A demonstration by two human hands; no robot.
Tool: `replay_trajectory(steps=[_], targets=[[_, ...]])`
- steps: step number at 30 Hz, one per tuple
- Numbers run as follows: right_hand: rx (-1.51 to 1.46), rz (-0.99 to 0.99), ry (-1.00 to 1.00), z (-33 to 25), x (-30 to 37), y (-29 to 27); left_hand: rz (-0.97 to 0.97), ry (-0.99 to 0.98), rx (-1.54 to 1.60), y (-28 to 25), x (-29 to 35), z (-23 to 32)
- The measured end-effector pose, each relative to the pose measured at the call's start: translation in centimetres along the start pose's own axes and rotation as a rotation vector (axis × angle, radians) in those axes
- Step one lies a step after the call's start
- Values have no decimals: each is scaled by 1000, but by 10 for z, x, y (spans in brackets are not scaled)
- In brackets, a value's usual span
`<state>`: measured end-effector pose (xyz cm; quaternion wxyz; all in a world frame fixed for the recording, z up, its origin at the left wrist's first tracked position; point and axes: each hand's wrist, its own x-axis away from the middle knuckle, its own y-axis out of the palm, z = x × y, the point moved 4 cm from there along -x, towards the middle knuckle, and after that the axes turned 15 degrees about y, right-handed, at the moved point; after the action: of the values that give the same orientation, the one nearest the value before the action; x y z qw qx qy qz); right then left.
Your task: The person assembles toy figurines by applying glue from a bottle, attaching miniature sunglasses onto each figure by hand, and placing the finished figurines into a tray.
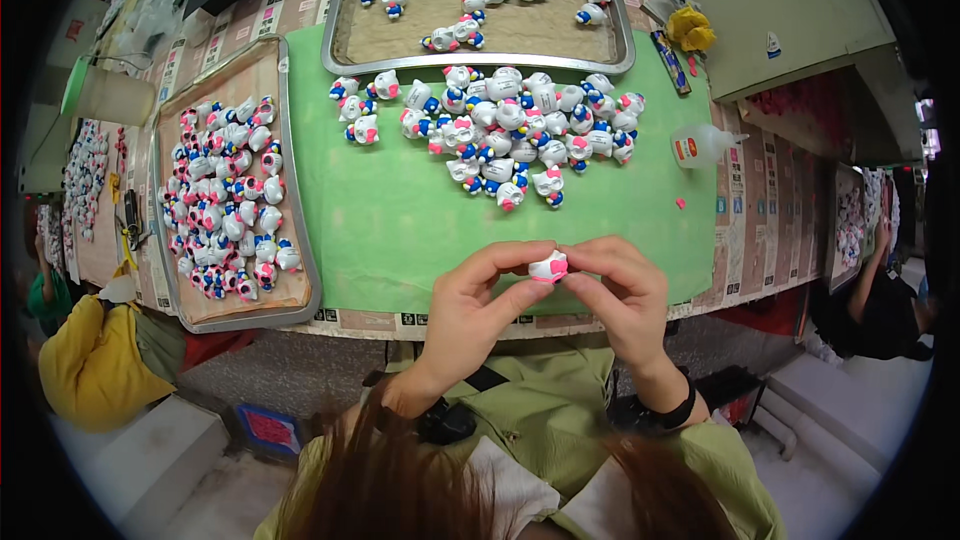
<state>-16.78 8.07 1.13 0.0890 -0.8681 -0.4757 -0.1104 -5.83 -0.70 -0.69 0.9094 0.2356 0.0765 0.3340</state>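
Observation:
Between my fingertips, just above the near edge of the green mat (370, 230), is a small white figurine (546, 268) with a pink part on it. My left hand (480, 295) pinches it from the left, thumb below and index finger above. From the other side my right hand (622, 295) pinches it, fingers bent. Its lower side is partly hidden by my fingers. Beyond my hands lies a heap of white, blue and pink figurines (510, 118) on the mat, with a few loose ones to its left.
A metal tray (480, 68) with scattered figurines stands at the far side. To the left, another tray (300, 280) is crowded with figurines. At right are a squeeze bottle (705, 146), a blue tube (670, 62) and a yellow crumpled piece (691, 29). Other people sit at both sides.

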Motion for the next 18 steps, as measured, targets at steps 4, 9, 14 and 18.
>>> replay_trajectory(steps=[4, 9, 14, 18], targets=[[-8, 7, -20, -1, 2, -1, -14, 91, -54, 0, 0, 1], [-11, 4, -21, 0, 3, -1, -17, 131, -96, -1, 0, 1], [-32, 10, -12, 5, 4, 0, -19, 165, -156, -1, 0, 2], [-49, 4, 2, 6, 3, 1, -20, 166, -165, -1, 0, 4]])
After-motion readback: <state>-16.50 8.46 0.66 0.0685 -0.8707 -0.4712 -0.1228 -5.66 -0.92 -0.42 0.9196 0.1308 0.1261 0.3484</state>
